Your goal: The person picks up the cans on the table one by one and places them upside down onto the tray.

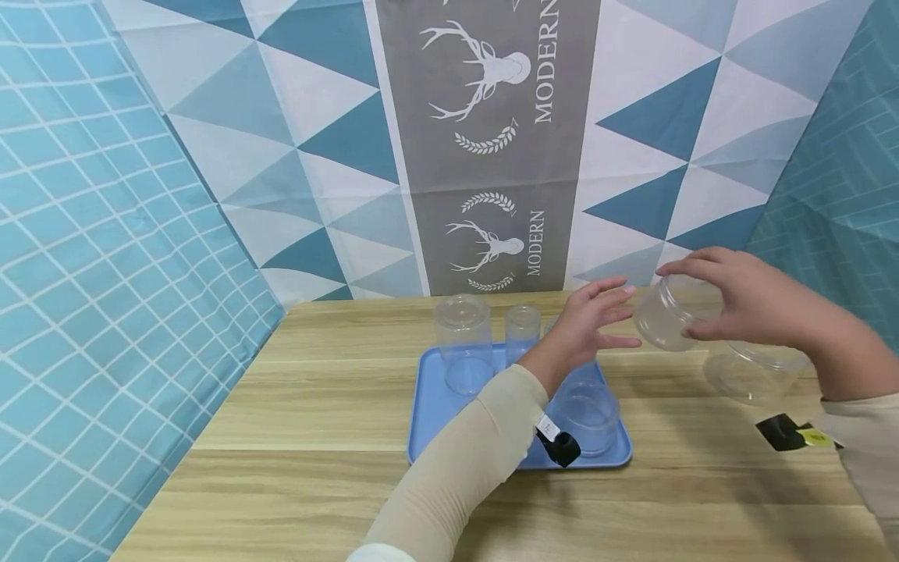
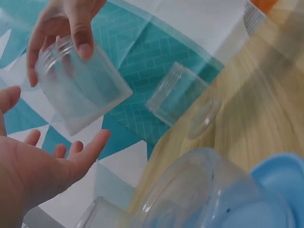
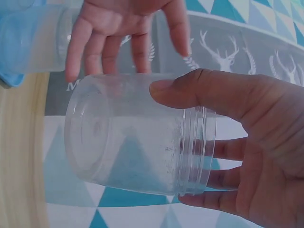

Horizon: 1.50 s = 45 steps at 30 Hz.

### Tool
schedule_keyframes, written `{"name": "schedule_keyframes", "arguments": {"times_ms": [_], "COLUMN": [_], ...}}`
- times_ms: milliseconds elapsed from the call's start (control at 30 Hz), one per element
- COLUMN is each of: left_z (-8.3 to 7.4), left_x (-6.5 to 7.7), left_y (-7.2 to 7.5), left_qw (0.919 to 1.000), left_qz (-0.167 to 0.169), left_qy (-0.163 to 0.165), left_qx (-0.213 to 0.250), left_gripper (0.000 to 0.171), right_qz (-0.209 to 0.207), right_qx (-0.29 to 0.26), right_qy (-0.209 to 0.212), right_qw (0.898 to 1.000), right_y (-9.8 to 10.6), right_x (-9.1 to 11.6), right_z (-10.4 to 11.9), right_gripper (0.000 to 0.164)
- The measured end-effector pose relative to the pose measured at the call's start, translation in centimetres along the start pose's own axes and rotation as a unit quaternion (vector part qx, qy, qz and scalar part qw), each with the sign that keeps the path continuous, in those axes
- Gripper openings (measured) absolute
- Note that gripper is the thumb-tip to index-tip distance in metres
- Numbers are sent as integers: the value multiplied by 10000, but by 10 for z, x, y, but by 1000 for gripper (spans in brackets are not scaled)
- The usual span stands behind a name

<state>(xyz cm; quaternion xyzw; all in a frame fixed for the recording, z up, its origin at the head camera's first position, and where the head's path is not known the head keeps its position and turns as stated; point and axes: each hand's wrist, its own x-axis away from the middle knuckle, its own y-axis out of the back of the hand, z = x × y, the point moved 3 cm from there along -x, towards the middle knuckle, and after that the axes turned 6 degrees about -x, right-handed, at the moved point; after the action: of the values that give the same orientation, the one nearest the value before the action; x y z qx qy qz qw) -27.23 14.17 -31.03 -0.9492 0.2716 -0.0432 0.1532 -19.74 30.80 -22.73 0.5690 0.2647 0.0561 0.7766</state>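
My right hand (image 1: 755,300) grips a clear plastic jar (image 1: 659,318) near its threaded mouth, thumb on one side and fingers on the other. Raised above the table, the jar lies tilted on its side, its base toward my left hand (image 1: 588,324). In the right wrist view its see-through wall (image 3: 133,137) shows nothing inside. My left hand is open, with fingers stretched toward the jar's base and nothing in its palm; the left wrist view shows a gap between them. Below the left forearm is a blue tray (image 1: 424,425), partly hidden by the sleeve.
On the tray stand a tall clear jar (image 1: 463,339), a narrower one (image 1: 523,332) and a wide, low one (image 1: 593,421). Another clear container (image 1: 751,376) is on the wooden table below my right hand. A clear round disc (image 2: 205,118) appears in the left wrist view. Patterned cloth hangs behind.
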Motion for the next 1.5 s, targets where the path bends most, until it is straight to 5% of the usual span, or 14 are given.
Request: {"name": "schedule_keyframes", "arguments": {"times_ms": [333, 667, 967, 1500], "left_z": [4, 10, 10, 6], "left_x": [8, 23, 35, 40], "left_y": [2, 1, 9, 33], "left_qw": [9908, 9726, 9603, 9681], "left_qz": [-91, 855, 2063, 1881], "left_qy": [446, 796, 342, -194], "left_qx": [1277, 2009, 1844, 1647], "left_gripper": [37, 39, 44, 45], "right_qz": [-287, -362, -518, -981], "right_qx": [-43, -23, -75, -150], "right_qy": [585, 1029, 1470, 2116], "right_qw": [9979, 9940, 9877, 9723], "right_y": [10, 15, 17, 5], "right_x": [-5, -8, -6, -4], "right_z": [26, 52, 68, 80], "right_gripper": [81, 81, 81, 92]}}
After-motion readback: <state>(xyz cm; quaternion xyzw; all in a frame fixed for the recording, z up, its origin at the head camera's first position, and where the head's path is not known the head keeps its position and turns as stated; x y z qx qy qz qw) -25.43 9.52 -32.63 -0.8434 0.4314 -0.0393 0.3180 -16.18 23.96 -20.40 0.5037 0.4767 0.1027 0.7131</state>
